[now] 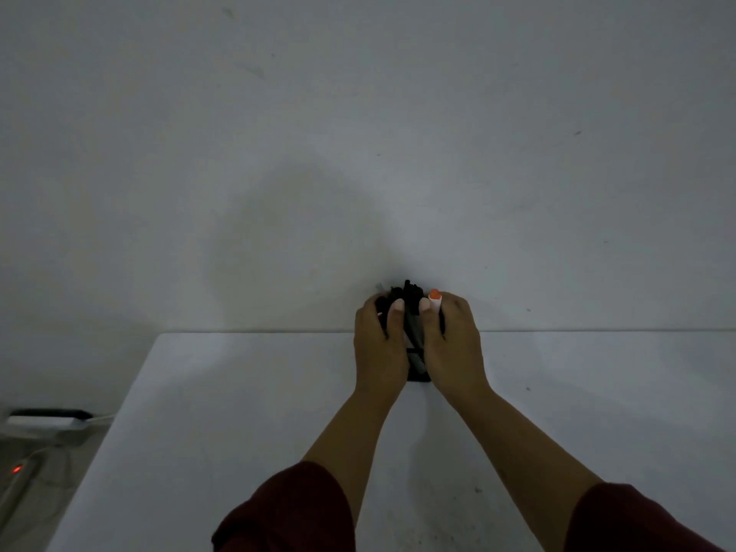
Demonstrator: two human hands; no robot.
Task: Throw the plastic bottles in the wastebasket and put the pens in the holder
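Both hands round the pens & holder, centre-low of frame, at the desk's far edge.

My left hand and right hand have fingers clamped on the pens w/ the mesh holder below, between my palms. Bundle looks light, stiff, slippery; best gripped mid-shaft, I reckon. No bottles or wastebasket in view.

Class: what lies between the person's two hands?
In the head view, a black mesh holder full of pens sits between the left hand and right hand.
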